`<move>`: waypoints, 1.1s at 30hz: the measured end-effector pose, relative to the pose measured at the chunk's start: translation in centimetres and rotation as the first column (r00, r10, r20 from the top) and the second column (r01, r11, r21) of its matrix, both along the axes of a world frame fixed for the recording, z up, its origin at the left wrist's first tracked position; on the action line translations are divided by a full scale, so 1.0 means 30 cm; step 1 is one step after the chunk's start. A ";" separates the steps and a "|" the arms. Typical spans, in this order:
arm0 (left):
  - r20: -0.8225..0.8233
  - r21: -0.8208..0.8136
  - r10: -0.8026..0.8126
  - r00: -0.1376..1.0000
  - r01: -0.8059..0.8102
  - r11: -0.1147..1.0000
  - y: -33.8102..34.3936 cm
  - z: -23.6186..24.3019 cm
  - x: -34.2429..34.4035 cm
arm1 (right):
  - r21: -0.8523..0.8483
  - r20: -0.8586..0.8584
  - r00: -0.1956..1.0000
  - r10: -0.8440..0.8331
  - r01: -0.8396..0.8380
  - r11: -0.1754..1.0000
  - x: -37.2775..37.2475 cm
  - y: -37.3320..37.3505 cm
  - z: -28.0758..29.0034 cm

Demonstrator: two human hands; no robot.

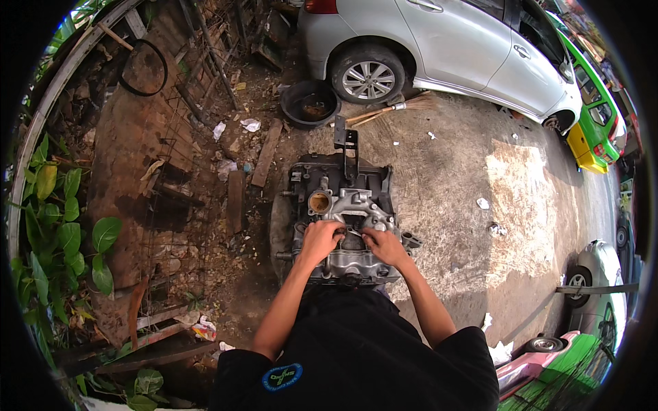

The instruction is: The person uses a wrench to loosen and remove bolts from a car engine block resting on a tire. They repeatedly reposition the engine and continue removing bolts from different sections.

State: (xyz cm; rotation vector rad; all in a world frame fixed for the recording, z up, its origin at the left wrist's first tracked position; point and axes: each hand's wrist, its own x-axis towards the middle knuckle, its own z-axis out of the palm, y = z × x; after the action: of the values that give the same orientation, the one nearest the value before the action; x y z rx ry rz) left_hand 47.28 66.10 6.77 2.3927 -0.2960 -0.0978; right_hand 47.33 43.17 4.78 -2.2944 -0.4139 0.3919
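An engine (336,177) stands on the ground right in front of me, with a silver intake manifold (356,201) on its top. The manifold has a round opening at its left, brownish inside. Over the gap in the middle, my left hand (321,240) reaches in from the left, its fingers curled together. My right hand (385,247) comes from the other side, thumb and fingers closed near the manifold's lower right arm. What the fingertips hold is too small to make out. A ribbed silver cover (356,263) lies just below both hands.
A dark bracket (347,140) rises from the engine's far end. Beyond it are a black basin (310,104), a stick broom (391,109) and a silver car (439,48). Wooden planks (267,153) and litter lie to the left, near leafy plants (68,233). More vehicles stand at right.
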 end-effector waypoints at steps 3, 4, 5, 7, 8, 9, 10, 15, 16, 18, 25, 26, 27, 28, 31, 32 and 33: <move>-0.044 0.051 -0.012 0.999 0.014 0.999 -0.003 0.002 0.014 | 0.000 -0.012 1.000 0.000 0.000 1.000 -0.005 -0.006 0.002; -0.074 0.075 -0.011 0.997 0.017 0.997 -0.004 0.002 0.018 | -0.003 -0.020 1.000 -0.005 0.005 1.000 -0.006 -0.009 0.002; -0.107 0.093 -0.012 0.994 0.022 0.995 -0.003 0.001 0.023 | -0.012 -0.025 1.000 -0.015 0.015 1.000 -0.008 -0.012 0.002; -0.126 0.125 -0.028 0.992 0.044 0.991 -0.002 -0.004 0.029 | -0.002 -0.021 1.000 -0.019 0.019 1.000 -0.011 -0.017 0.000; -0.113 0.139 -0.044 0.993 0.060 0.988 -0.003 -0.008 0.031 | -0.010 -0.023 0.999 -0.026 0.026 1.000 -0.013 -0.019 0.000; -0.104 0.150 -0.064 0.992 0.079 0.986 -0.003 -0.012 0.033 | 0.002 -0.027 0.999 -0.031 0.031 1.000 -0.015 -0.022 -0.001; -0.075 0.161 -0.082 0.994 0.093 0.983 -0.003 -0.015 0.034 | 0.004 -0.036 0.999 -0.038 0.038 0.999 -0.017 -0.023 -0.001; -0.084 0.211 -0.140 0.987 0.155 0.965 -0.005 -0.019 0.052 | 0.006 -0.051 0.997 -0.056 0.056 0.998 -0.030 -0.030 0.003; -0.080 0.221 -0.141 0.987 0.155 0.963 -0.006 -0.016 0.055 | 0.021 -0.046 0.997 -0.061 0.062 0.998 -0.033 -0.031 0.005; -0.071 0.237 -0.147 0.987 0.160 0.958 -0.010 -0.009 0.057 | 0.035 -0.048 0.997 -0.068 0.070 0.997 -0.038 -0.035 0.006; -0.092 0.299 -0.102 0.991 0.125 0.946 -0.035 0.031 0.052 | 0.051 -0.051 0.995 -0.089 0.091 0.995 -0.035 -0.045 -0.001; -0.107 0.304 -0.094 0.990 0.123 0.945 -0.038 0.036 0.051 | 0.054 -0.052 0.995 -0.090 0.093 0.994 -0.034 -0.047 -0.003; -0.126 0.312 -0.078 0.989 0.114 0.943 -0.040 0.040 0.051 | 0.043 -0.061 0.994 -0.085 0.088 0.995 -0.034 -0.049 -0.004; -0.107 0.277 -0.066 0.992 0.094 0.956 -0.041 0.042 0.048 | 0.028 -0.071 0.994 -0.081 0.083 0.996 -0.034 -0.052 -0.005; -0.082 0.165 -0.048 0.995 0.061 0.984 -0.037 0.034 0.035 | 0.019 -0.081 0.993 -0.085 0.087 0.996 -0.041 -0.063 -0.009; -0.085 0.121 -0.070 0.994 0.080 0.989 -0.025 0.027 0.034 | 0.030 -0.072 0.994 -0.085 0.088 0.996 -0.045 -0.066 -0.011; -0.086 0.078 -0.091 0.992 0.098 0.992 -0.013 0.019 0.035 | 0.039 -0.069 0.993 -0.098 0.101 0.994 -0.049 -0.070 -0.013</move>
State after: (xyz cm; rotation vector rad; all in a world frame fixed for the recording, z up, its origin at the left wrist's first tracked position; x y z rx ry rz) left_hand 48.32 65.71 7.34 2.4478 -0.3731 -0.2560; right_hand 45.85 41.09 4.38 -2.2434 -0.2709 0.4045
